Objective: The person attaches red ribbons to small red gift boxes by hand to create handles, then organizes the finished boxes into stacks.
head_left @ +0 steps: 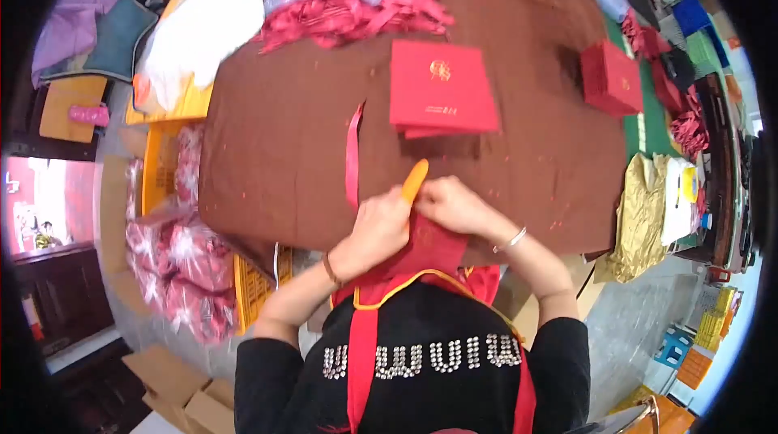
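My left hand grips an orange-handled tool that points up and away from me at the near edge of the brown table. My right hand presses on a folded red piece held against my body, fingers closed on its top edge right beside the tool. A loose red ribbon lies on the cloth just left of my hands. A stack of flat red boxes with a gold emblem rests a little beyond my hands.
A heap of red ribbons and clear plastic bags sit at the table's far side. More red boxes stand at the right. Yellow crates and bagged red goods are on the floor at left. Gold wrapping hangs at right.
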Tool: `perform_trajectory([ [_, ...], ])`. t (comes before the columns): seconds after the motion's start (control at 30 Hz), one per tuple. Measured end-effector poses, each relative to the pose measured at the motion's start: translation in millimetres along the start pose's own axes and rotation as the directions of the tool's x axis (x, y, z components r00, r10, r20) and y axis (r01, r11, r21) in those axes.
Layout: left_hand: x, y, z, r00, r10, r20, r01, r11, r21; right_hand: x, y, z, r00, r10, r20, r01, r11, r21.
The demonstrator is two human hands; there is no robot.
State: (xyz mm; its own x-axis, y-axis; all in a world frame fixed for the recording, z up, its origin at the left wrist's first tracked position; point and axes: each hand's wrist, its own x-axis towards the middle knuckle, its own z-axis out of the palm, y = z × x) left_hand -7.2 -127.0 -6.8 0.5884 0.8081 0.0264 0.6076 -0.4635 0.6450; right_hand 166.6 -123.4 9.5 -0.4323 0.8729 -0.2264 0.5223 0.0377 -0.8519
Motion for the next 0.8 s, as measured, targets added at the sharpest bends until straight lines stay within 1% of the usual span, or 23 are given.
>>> perform_trajectory([
  [0.07,-0.6,3.2,-1.2,0.998,0.025,0.054,-0.029,0.997,0.069,-0.9,-7.0,-2.0,1.000,0.017,0.019,-0.017,1.000,-0.017],
  [0.13,-4.2,-1.0,0.8,0.997,0.070,0.021,-0.072,0.995,0.076,-0.2,-10.1,-2.2,0.998,0.047,0.041,-0.043,0.995,-0.093],
  [0.17,-4.8,-4.0,0.7,0.996,0.090,0.004,-0.090,0.993,0.078,-1.3,-6.0,1.0,1.000,0.021,0.003,-0.021,1.000,-0.023],
  [0.2,-3.6,-2.4,-3.9,0.994,0.108,-0.002,-0.107,0.991,0.082,-1.1,-5.2,0.4,0.999,0.031,0.031,-0.031,0.999,-0.020],
  [0.27,-5.3,1.7,-12.5,0.994,0.097,-0.058,-0.103,0.989,-0.104,-1.4,5.6,6.7,1.000,-0.020,-0.011,0.021,0.994,0.106],
  [0.3,-7.8,0.0,-14.8,0.998,0.059,-0.002,-0.059,0.994,-0.094,-1.9,5.3,6.2,1.000,-0.020,-0.018,0.022,0.994,0.103],
  [0.33,-7.4,-1.6,-16.5,0.998,0.065,-0.002,-0.065,0.994,-0.092,-1.9,5.3,6.0,1.000,-0.025,-0.010,0.026,0.995,0.093],
  [0.4,-7.9,-3.4,-17.8,0.980,0.185,-0.077,-0.174,0.976,0.134,-2.2,-1.5,2.1,1.000,-0.030,0.000,0.030,0.996,0.085],
  [0.43,-7.8,-3.3,-16.2,0.980,0.185,-0.074,-0.174,0.976,0.134,-3.3,-14.2,-5.9,0.993,0.084,0.077,-0.086,0.996,0.022],
  [0.47,-7.4,-3.3,-13.5,0.970,0.231,-0.073,-0.210,0.952,0.224,-3.2,-20.8,-10.6,0.968,0.201,0.148,-0.195,0.979,-0.050],
  [0.5,-7.8,-1.1,-13.7,0.960,0.273,-0.067,-0.240,0.920,0.311,-0.5,-14.1,-7.9,0.968,0.197,0.158,-0.183,0.978,-0.096],
  [0.53,-8.8,-0.4,-15.1,0.963,0.262,-0.061,-0.232,0.922,0.310,-0.1,-7.6,-6.9,0.966,0.197,0.168,-0.184,0.979,-0.089],
  [0.6,-4.7,1.0,-23.7,0.985,0.158,-0.071,-0.152,0.985,0.083,0.4,5.9,-9.3,0.987,0.039,0.154,-0.072,0.975,0.213],
  [0.63,0.8,9.4,-39.2,0.991,-0.101,0.092,0.126,0.932,-0.339,1.6,10.2,-8.6,0.986,0.034,0.165,-0.086,0.944,0.317],
  [0.67,-1.4,-8.9,-30.8,0.989,-0.132,0.060,0.145,0.887,-0.439,1.7,9.9,-11.0,0.965,0.134,0.226,-0.209,0.912,0.352],
  [0.7,0.3,-10.1,-34.1,0.998,-0.004,-0.068,-0.010,0.980,-0.198,1.9,14.9,-10.2,0.954,0.128,0.272,-0.229,0.895,0.382],
  [0.73,5.8,-10.6,-39.4,0.973,0.159,-0.168,-0.148,0.986,0.080,2.1,17.3,-11.4,0.943,0.116,0.311,-0.241,0.884,0.401],
  [0.77,7.8,-22.2,-33.2,0.990,0.127,-0.068,-0.130,0.990,-0.047,2.2,15.1,-16.0,0.934,0.067,0.350,-0.229,0.867,0.444],
  [0.8,5.7,-32.4,-24.9,0.993,0.109,0.039,-0.101,0.981,-0.167,7.1,24.7,-14.7,0.909,0.050,0.415,-0.220,0.900,0.376],
])
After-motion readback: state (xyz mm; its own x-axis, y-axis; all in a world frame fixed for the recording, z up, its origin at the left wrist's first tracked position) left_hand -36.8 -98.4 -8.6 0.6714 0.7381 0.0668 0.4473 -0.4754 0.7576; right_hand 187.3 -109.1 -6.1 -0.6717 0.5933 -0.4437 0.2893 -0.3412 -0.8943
